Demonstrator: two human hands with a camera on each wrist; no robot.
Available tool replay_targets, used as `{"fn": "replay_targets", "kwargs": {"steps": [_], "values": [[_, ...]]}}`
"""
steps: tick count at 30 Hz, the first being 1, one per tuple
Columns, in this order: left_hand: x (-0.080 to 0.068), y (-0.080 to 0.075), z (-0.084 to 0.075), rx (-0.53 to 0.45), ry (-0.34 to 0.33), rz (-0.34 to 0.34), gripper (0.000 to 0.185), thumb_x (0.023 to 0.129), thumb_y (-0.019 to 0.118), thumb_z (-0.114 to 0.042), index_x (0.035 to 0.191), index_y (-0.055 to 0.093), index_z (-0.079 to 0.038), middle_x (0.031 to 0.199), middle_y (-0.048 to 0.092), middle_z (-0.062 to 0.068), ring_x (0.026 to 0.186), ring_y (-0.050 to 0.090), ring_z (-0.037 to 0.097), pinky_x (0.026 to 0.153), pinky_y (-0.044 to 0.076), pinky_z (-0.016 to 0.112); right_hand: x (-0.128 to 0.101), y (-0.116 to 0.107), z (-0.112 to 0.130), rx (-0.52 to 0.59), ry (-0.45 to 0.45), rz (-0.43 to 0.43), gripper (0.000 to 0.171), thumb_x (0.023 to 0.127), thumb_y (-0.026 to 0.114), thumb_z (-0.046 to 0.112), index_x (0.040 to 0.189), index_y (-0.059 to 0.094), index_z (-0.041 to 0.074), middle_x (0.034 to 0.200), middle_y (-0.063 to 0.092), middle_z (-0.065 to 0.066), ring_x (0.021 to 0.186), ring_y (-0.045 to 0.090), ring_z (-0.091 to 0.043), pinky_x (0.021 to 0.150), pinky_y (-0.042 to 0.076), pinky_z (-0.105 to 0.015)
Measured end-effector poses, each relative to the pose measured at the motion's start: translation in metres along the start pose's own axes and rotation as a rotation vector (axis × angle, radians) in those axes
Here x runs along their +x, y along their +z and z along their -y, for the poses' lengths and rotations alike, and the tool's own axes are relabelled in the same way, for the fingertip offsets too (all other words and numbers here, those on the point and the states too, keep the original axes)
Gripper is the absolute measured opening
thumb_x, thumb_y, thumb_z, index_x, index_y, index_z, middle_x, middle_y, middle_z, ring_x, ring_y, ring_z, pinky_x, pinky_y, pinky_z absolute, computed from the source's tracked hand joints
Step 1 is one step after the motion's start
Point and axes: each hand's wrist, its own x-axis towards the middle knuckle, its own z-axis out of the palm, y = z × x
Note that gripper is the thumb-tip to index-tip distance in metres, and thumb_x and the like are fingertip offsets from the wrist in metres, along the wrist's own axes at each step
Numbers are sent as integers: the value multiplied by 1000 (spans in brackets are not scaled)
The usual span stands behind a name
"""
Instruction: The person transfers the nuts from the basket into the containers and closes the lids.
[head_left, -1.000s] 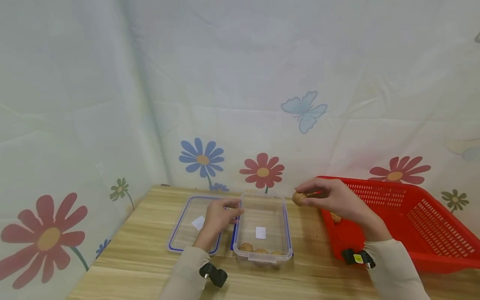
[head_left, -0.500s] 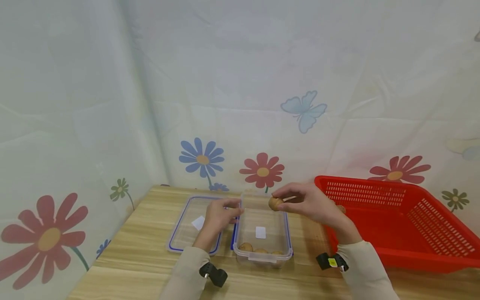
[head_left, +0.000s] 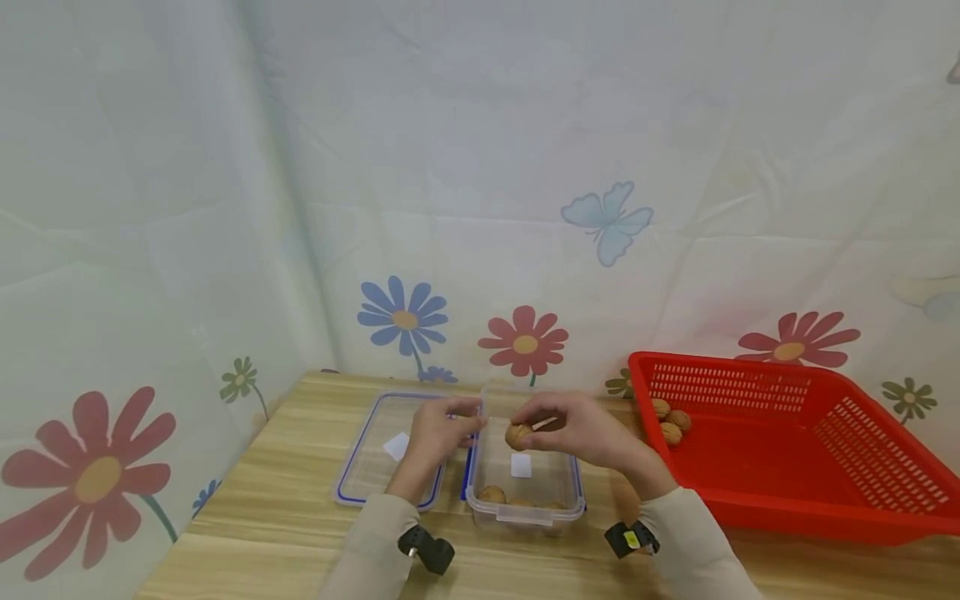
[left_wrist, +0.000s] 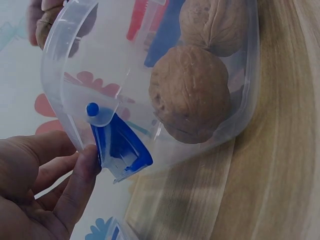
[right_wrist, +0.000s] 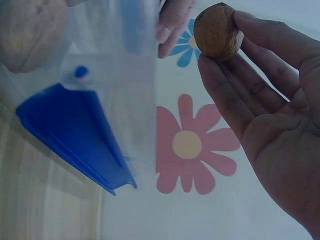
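My right hand [head_left: 581, 429] pinches a brown walnut [head_left: 517, 437] between thumb and fingertips, over the inside of a clear plastic box [head_left: 525, 517]. In the right wrist view the held walnut [right_wrist: 218, 32] sits at the ends of the fingers, above the rim. My left hand [head_left: 438, 433] grips the box's left rim; the left wrist view has its fingers [left_wrist: 86, 162] right by a blue latch [left_wrist: 120, 145]. Several walnuts lie along the near end inside the box, among them one large in the left wrist view, a walnut [left_wrist: 192, 95] against the wall.
Left of the box lies its clear lid [head_left: 360, 475] with a blue seal. A red perforated basket [head_left: 780, 500] stands at the right, with several walnuts [head_left: 671, 433] in its left corner. Behind the wooden table [head_left: 262, 517] hangs a flowered curtain [head_left: 465, 167].
My right hand has carried the walnut leftward from beside the red basket to over the box, and lower. The left hand has stayed at the box's rim.
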Motion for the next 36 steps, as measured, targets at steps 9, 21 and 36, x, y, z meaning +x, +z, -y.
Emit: {"fn": "replay_targets", "kwargs": {"steps": [9, 21, 36], "values": [[1, 0, 2, 3, 4, 2, 34, 93, 81, -8, 126, 76, 0, 116, 75, 18, 85, 78, 27, 72, 68, 35, 11, 24, -9, 29, -16, 53, 26, 94, 83, 8, 119, 77, 3, 110, 77, -3, 100, 73, -19, 92, 64, -32], [1, -1, 3, -2, 27, 1, 33, 93, 81, -5, 124, 76, 3, 113, 76, 19, 84, 78, 28, 71, 68, 34, 17, 44, -18, 3, 8, 120, 21, 94, 81, 2, 115, 78, 1, 110, 76, -5, 103, 72, -22, 95, 63, -40], [1, 0, 2, 3, -5, -2, 33, 94, 81, -8, 125, 77, 0, 116, 75, 17, 88, 78, 26, 74, 68, 34, 19, 57, -22, -126, 83, 116, 12, 94, 83, 12, 106, 81, 13, 93, 76, 11, 89, 70, -9, 89, 61, -32]]}}
